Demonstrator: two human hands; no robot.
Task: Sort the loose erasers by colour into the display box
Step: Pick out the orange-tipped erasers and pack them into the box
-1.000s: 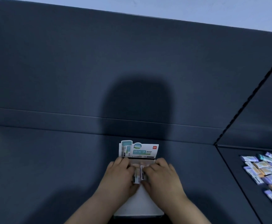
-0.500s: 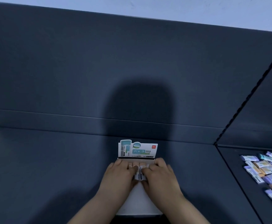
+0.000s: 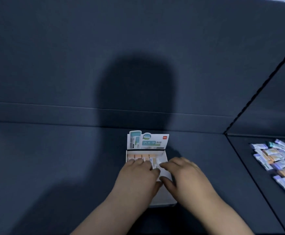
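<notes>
Both hands are down in the display box point(image 3: 164, 200), which sits open at the near middle of the dark surface point(image 3: 53, 167). Its printed header card point(image 3: 147, 141) stands upright at the back. A row of orange erasers point(image 3: 138, 156) is lined up along the box's far wall, standing side by side.

The left hand point(image 3: 136, 179) lies over the left part of that row with its fingers laid across the tops. Its thumb is hidden, so whether it grips anything cannot be told. The right hand point(image 3: 186, 177) is blurred, with fingers spread and thumb held well apart from the index finger, clamping nothing.

Between the two hands, at the right end of the row, stands a pale wrapped eraser point(image 3: 155, 163). The left fingertips touch it on one side and the right index fingertip sits just beside it on the other.

Well over to the right, past a seam in the surface, the loose erasers point(image 3: 277, 161) lie in a heap of purple, teal and orange wrappers jumbled together. A head-shaped shadow point(image 3: 135, 92) falls on the upright back panel behind the box.
</notes>
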